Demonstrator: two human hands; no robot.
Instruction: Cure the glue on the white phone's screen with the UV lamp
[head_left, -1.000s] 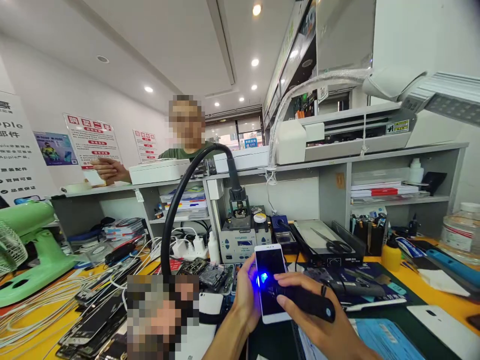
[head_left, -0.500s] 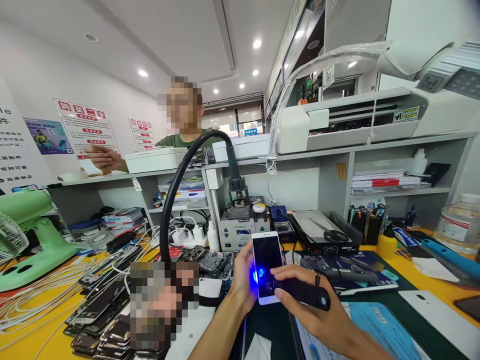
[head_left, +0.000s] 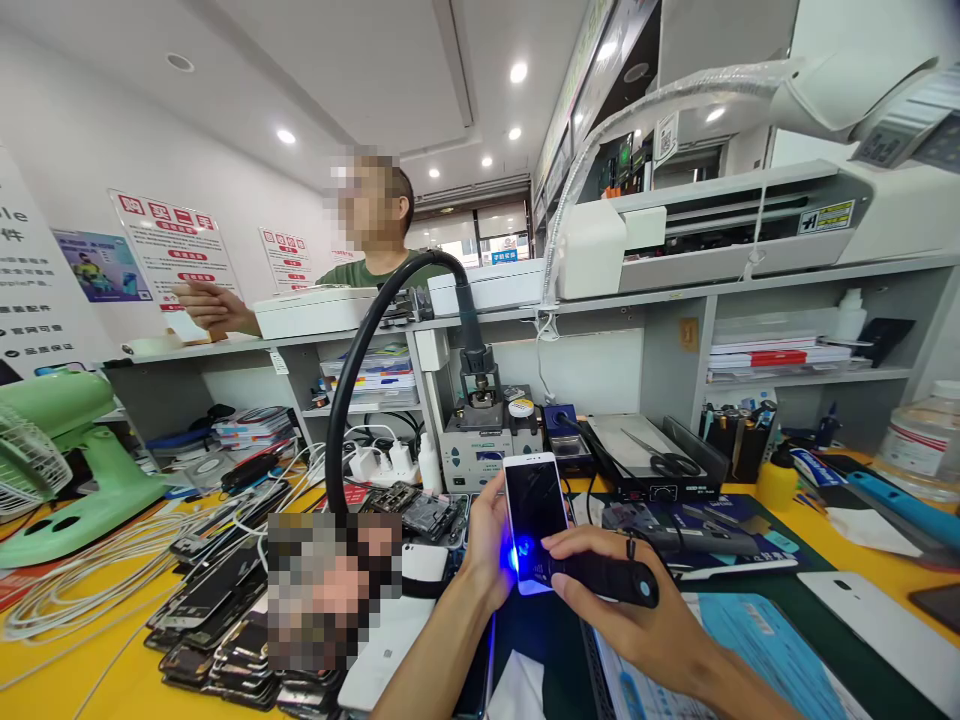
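A white-framed smartphone (head_left: pixel 535 495) with a dark screen is held upright and slightly tilted in my left hand (head_left: pixel 487 540), its fingers wrapped round the left edge and back. My right hand (head_left: pixel 630 590) grips a black handheld UV flashlight (head_left: pixel 611 577), fingers closed round its barrel. The light's front end points at the lower left of the phone, where a bright blue-violet glow falls on the screen and left edge. Below the phone lie a dark green mat (head_left: pixel 525 630) and a folded white tissue (head_left: pixel 519 685).
Phone parts (head_left: pixel 202 600) and white cables are piled at left, near a green fan (head_left: pixel 82 450). A black hose (head_left: pixel 337 400) arches from the soldering station (head_left: pixel 480 450). Scissors (head_left: pixel 667 460) lie behind my right hand. Across the counter stands a person (head_left: pixel 375 215).
The view has shifted slightly, and the person across the counter has turned their head to the left. My hands, the phone and the flashlight keep nearly the same positions.
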